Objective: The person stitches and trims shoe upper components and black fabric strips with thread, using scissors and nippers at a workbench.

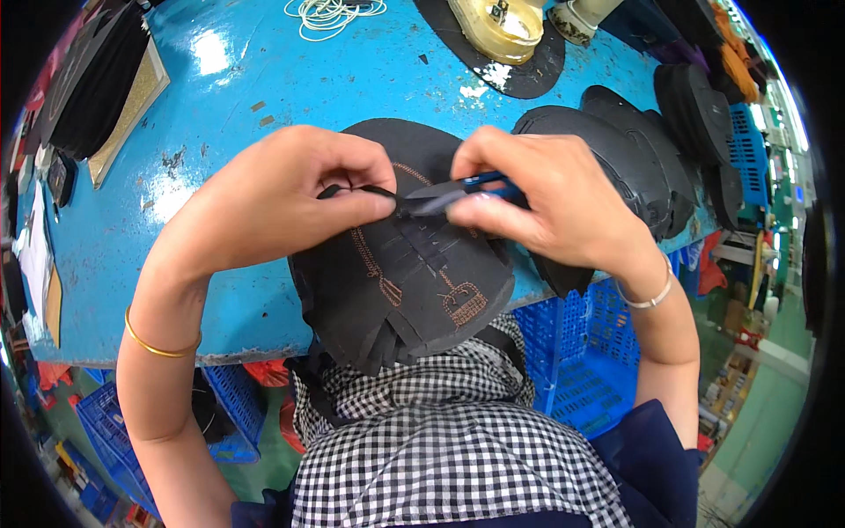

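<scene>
A black, thick, rounded panel (pixel 339 290) with brown stitching lies in front of me, its near end overhanging the table edge above my lap. Over its middle, my left hand (pixel 264 189) pinches a narrow black strip (pixel 377 189) between thumb and forefinger. My right hand (pixel 563 189) is closed round a pair of small snips (pixel 431 202) with blue handles. The grey blades point left and meet the strip close to my left fingertips. Whether the blades are open or closed I cannot tell. Short dark slits and a dark seam mark the panel below my hands.
Stacked black panels (pixel 607 158) lie to the right, and another dark stack (pixel 97 84) leans at the far left. A cream machine base (pixel 502 26) and a white cord (pixel 330 16) are at the back. Blue crates (pixel 585 352) stand under the blue table (pixel 229 304).
</scene>
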Action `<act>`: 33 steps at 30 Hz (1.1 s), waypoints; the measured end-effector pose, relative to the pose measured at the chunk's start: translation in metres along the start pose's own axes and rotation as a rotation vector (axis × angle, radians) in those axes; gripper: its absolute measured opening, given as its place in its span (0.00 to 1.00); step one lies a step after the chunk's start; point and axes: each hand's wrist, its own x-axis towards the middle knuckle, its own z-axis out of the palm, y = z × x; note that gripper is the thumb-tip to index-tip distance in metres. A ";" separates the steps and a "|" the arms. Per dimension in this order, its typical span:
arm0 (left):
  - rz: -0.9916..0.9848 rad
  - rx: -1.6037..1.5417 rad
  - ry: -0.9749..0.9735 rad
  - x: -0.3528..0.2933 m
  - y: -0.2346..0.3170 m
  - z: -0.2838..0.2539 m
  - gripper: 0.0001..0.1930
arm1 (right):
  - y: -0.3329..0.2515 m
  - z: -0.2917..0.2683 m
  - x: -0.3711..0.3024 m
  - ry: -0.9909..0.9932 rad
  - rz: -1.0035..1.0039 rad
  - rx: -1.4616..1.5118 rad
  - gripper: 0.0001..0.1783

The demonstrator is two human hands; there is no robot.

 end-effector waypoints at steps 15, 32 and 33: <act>0.025 -0.642 0.386 -0.035 0.027 -0.011 0.09 | -0.050 0.056 -0.014 0.221 -0.124 -0.191 0.08; -0.059 0.096 -0.137 0.006 0.020 0.017 0.05 | 0.040 -0.023 -0.142 0.747 0.804 0.680 0.16; -0.045 0.109 -0.127 0.007 0.017 0.019 0.05 | 0.030 -0.016 -0.129 0.664 0.791 0.629 0.16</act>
